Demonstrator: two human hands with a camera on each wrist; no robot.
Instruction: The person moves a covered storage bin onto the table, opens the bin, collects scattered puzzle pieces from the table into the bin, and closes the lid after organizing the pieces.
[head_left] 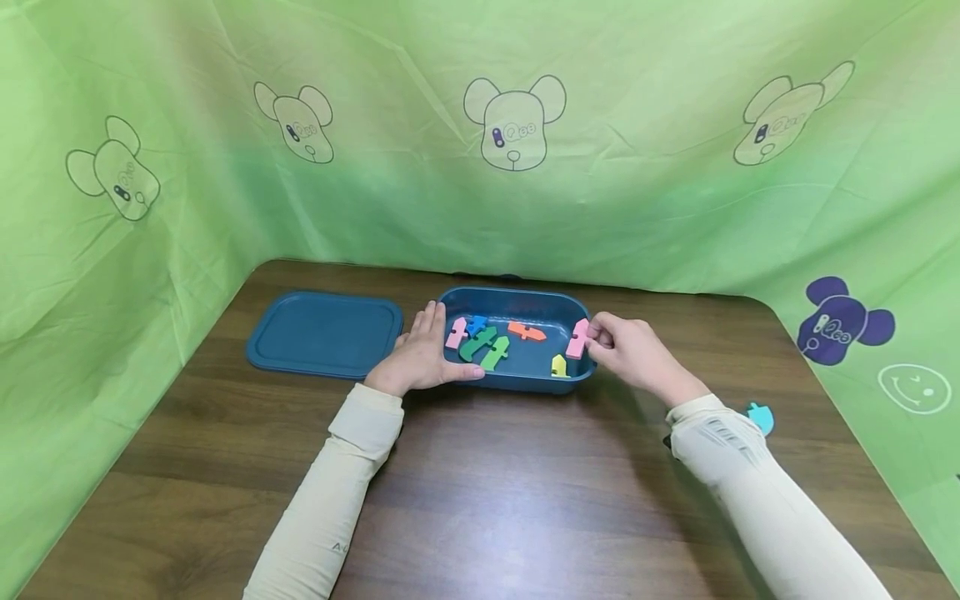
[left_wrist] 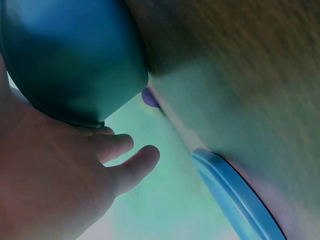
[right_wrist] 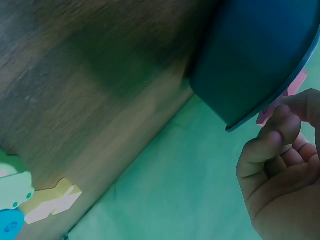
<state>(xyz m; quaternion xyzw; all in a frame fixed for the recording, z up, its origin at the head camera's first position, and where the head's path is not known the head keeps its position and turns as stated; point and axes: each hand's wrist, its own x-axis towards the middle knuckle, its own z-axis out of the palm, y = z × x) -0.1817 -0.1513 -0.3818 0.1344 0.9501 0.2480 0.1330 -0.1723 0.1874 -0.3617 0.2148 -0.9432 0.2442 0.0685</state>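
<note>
A dark blue rectangular box (head_left: 551, 385) stands at the table's far middle. Inside lie several small flat pieces: a pink one (head_left: 456, 333), a blue one (head_left: 477, 323), green ones (head_left: 495, 354), an orange one (head_left: 527, 332) and a yellow one (head_left: 558, 365). My left hand (head_left: 420, 357) rests against the box's left end, its fingers straight and its thumb along the front rim. At the right end, my right hand (head_left: 628, 348) pinches a pink arrow-shaped piece (head_left: 577, 340) over the rim. In the right wrist view, the fingers partly hide that pink piece (right_wrist: 297, 83).
The blue lid (head_left: 326, 333) lies flat left of the box. A turquoise piece (head_left: 761, 418) sits by the right forearm. In the right wrist view, a yellow piece (right_wrist: 54, 201) and a pale green piece (right_wrist: 15, 189) lie on the table. Green curtain (head_left: 420, 200) surrounds the table.
</note>
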